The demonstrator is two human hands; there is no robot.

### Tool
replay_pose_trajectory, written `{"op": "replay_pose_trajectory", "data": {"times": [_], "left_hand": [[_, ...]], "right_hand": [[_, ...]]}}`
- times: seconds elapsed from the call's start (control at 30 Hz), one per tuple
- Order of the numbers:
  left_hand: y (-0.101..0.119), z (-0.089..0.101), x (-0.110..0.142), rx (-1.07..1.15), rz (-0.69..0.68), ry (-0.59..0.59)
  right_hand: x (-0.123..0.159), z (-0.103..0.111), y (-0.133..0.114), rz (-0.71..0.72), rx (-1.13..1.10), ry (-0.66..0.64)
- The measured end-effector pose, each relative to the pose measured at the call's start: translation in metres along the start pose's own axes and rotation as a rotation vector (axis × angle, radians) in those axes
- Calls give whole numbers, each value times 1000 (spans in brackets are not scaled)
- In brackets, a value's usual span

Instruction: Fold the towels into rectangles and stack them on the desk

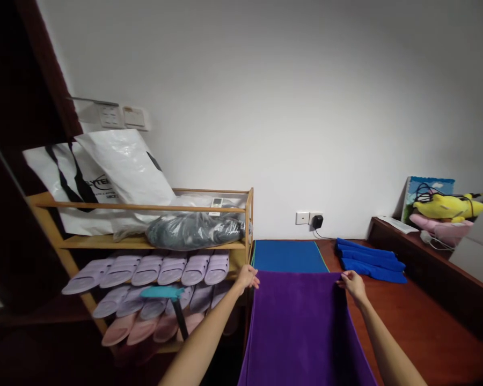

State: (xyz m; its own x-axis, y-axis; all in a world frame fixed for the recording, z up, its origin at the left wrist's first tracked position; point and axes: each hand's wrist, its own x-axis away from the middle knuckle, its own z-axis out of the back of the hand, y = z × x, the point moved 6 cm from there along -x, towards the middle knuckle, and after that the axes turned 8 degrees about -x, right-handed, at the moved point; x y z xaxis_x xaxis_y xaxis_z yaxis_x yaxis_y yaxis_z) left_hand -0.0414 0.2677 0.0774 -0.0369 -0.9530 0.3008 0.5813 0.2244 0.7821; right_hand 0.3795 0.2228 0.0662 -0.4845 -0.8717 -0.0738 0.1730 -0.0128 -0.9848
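Observation:
A purple cloth (298, 321) stretches between my hands and hangs down toward the bottom edge of the view. Its top left corner is pinched in my left hand (247, 279). My right hand (351, 285) grips the top right corner between thumb and fingers. Just beyond the cloth's top edge, a blue cloth with green edging (287, 255) lies flat on the red-brown wooden table (426, 321). To the right of it rests a darker blue folded cloth (368, 261), lying in several uneven layers.
On the left stands a wooden shoe rack (153, 244) with several rows of slippers (147, 271) and white bags (123, 166) on top. A black plug (317, 221) sits in the wall socket. A raised ledge at right holds a yellow plush toy (446, 206).

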Motion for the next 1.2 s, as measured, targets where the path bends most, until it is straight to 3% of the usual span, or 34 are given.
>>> {"op": "replay_pose_trajectory", "data": {"times": [0.23,0.4,0.47,0.57,0.63,0.7,0.77,0.87,0.97,1.07,1.2], "left_hand": [[-14,-1,-40,-129,17,120],[-3,-6,-49,-336,-74,230],[9,-27,-42,-438,-171,286],[28,-77,-27,-584,-386,299],[30,-106,-22,-665,-500,263],[20,-117,-23,-732,-549,240],[5,-110,-28,-790,-552,239],[-14,-87,-32,-854,-535,258],[-17,-77,-26,-891,-520,292],[-10,-86,-11,-912,-564,318],[-16,-101,2,-908,-551,259]], "right_hand": [[-33,-19,33,-36,288,10],[-48,-37,40,22,430,-22],[-37,-62,38,108,478,-44],[0,-121,32,290,522,-185],[27,-156,34,383,531,-324],[42,-169,42,446,609,-416],[40,-156,54,462,772,-402],[19,-111,72,382,987,-279],[10,-86,76,322,1060,-244],[21,-93,68,347,1059,-226],[38,-111,66,339,1020,-261]]}}
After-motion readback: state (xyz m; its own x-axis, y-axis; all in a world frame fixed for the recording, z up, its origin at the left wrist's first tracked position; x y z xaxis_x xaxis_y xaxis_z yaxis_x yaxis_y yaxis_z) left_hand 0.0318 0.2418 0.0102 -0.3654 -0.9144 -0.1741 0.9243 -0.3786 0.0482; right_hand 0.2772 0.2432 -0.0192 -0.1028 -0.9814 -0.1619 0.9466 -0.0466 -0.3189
